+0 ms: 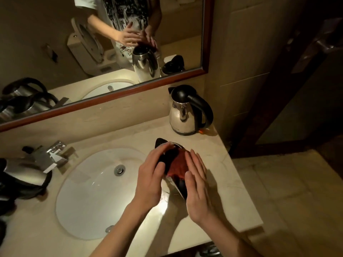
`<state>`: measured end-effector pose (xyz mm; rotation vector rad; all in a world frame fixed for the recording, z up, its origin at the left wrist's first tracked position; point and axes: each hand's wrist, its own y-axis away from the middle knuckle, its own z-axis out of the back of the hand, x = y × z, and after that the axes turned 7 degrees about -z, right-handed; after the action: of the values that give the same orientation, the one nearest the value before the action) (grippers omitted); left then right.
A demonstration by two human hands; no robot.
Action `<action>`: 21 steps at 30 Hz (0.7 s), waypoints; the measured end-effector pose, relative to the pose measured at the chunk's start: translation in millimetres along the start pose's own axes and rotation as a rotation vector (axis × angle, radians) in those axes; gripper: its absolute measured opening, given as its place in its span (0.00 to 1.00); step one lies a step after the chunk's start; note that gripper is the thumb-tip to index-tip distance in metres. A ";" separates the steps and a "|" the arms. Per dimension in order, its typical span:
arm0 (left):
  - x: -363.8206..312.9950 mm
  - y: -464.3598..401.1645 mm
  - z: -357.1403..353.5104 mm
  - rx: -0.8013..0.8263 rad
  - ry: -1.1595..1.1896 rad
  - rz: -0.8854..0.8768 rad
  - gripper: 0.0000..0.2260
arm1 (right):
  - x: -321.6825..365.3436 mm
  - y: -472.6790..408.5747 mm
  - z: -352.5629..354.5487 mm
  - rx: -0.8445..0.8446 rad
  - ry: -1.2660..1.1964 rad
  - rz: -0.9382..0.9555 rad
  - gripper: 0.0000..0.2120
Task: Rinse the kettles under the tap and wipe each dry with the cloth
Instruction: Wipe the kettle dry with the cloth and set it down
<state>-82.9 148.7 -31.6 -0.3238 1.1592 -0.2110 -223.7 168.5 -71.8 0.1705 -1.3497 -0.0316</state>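
A steel kettle with a black lid and spout stands on the counter to the right of the basin. A dark red cloth lies over its top. My left hand curls round the kettle's black lid on the left side. My right hand presses the cloth against the kettle with straight fingers. A second steel kettle with a black handle stands upright at the back right corner. More kettles lie at the left of the counter. The tap sits behind the basin; no water shows.
The white oval basin is set in the beige counter. A wood-framed mirror above reflects my hands and the kettles. The counter's right edge drops to a tiled floor.
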 end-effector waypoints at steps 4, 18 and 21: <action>13.7 2.3 -3.8 -0.135 -0.125 0.127 0.21 | 0.4 -2.3 -6.5 0.072 0.222 0.140 0.34; 10.3 -4.2 -41.4 -0.337 -0.033 0.341 0.27 | -66.4 -42.2 4.6 0.224 -0.484 -0.442 0.42; 9.7 -8.1 -45.2 -0.376 -0.035 0.337 0.24 | -40.9 -34.1 8.6 0.184 -0.288 -0.238 0.35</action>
<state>-120.7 131.6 -53.4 -0.4534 1.1972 0.3108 -238.5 138.9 -114.4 0.4963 -1.6132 -0.1367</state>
